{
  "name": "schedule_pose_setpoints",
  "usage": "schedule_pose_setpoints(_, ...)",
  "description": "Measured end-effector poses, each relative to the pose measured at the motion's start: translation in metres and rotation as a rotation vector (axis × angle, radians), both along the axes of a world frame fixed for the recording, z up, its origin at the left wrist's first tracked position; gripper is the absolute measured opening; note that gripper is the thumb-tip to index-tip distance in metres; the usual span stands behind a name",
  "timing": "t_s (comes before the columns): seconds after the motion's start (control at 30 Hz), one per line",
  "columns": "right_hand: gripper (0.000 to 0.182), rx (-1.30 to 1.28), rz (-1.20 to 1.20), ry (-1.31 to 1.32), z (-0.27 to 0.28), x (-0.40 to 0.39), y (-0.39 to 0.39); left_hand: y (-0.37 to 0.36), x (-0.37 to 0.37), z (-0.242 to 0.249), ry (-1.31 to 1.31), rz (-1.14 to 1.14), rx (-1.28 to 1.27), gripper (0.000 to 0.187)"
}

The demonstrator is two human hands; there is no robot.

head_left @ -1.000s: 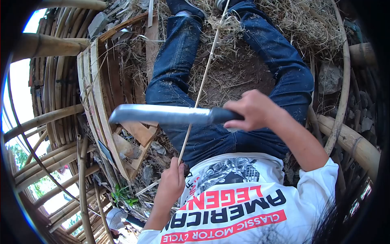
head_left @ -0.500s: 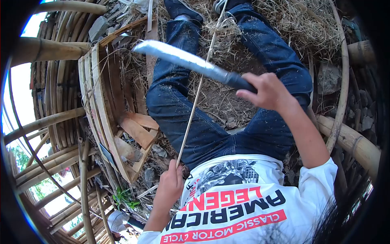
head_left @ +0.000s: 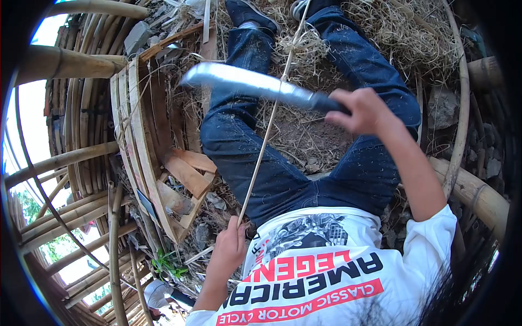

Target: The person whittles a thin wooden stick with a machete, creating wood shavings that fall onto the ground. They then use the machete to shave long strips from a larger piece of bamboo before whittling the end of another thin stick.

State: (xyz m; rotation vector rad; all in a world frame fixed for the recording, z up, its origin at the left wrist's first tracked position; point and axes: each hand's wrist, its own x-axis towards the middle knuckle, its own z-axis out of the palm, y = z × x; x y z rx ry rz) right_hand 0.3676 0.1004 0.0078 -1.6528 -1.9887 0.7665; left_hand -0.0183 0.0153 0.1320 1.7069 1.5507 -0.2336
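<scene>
Shifted since one second ago, head view: knife (head_left: 247, 82) and right hand (head_left: 363, 111), now farther from the lap and nearer the feet; against half a second ago, blade lying a little flatter across the frame. Left hand (head_left: 229, 249): much the same place throughout.

Head view, items as seen:

Right hand: fingers closed round the dark handle of the knife, arm bent. Blade broad and bright, partly blurred, pointing to the left; it crosses the strip (head_left: 259, 163). Contact between edge and strip cannot be told.

Left hand: clamped on the near end of the strip, beside the hem of the shirt (head_left: 315, 296).

Strip: one, long, thin, pale; running from the left hand over the thigh, up between the legs of the jeans (head_left: 231, 138) and past the shoes (head_left: 253, 15) at the top. Curled shavings (head_left: 309, 46) beside its far part.

Surroundings, left: long wooden boards (head_left: 130, 127); short wood pieces (head_left: 186, 175), just beside the knee; green plant (head_left: 166, 264), low in frame; bamboo poles (head_left: 68, 60) beyond.

Surroundings, right: dry straw (head_left: 416, 46) on the ground, grey stone (head_left: 443, 106), thick bamboo pole (head_left: 473, 191).
</scene>
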Motion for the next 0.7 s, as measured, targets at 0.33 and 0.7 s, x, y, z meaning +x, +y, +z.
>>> schedule_pose_setpoints(0.33, 0.038, 0.065, -0.175, 0.034, 0.003, -0.027, -0.020, 0.006, 0.009, -0.005, 0.015, 0.000, -0.032, 0.013)
schedule_pose_setpoints(0.7, 0.034, 0.089, 0.340, -0.013, 0.010, -0.048, -0.018, 0.003, 0.009, -0.007, -0.020, -0.008, 0.017, 0.012)
